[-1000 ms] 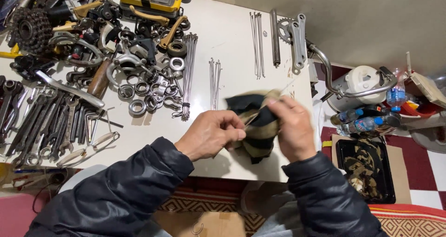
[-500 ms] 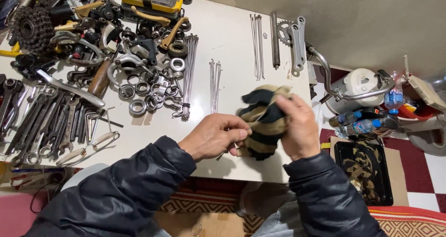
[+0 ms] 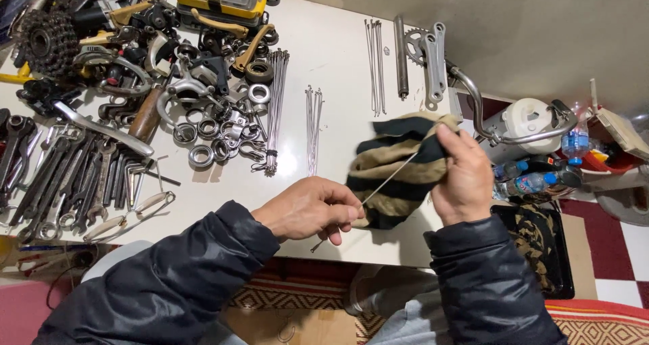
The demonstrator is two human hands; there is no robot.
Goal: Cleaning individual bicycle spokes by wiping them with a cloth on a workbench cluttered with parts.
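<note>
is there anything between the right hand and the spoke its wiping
Yes: the striped rag. The right hand grips the thin spoke only through the bunched cloth, near the table's right edge. The left hand pinches the spoke's near end bare, nothing between.

Tool pile [image 3: 128,81] left on table [image 3: 331,47]; spokes [image 3: 312,125] middle.

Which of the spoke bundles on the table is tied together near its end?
The leftmost bundle, beside the rings and bearings: a band cinches it near its lower end. The middle and far groups lie loose.
</note>
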